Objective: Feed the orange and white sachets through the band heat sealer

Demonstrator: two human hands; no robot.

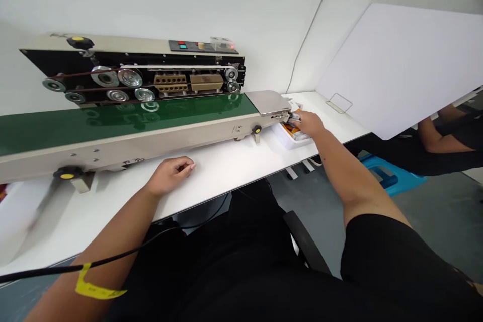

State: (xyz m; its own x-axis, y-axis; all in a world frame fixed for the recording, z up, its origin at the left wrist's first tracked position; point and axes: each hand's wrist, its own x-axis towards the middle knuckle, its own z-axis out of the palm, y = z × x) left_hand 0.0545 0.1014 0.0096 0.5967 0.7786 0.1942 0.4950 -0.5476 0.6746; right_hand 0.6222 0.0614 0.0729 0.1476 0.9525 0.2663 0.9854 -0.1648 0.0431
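While the left hand (169, 175) lies loosely fisted on the table (222, 165), the right hand (310, 124) is at the packets (291, 130) in the white bin (293, 144) beside the conveyor (169, 115). Whether it grips one, I cannot tell.
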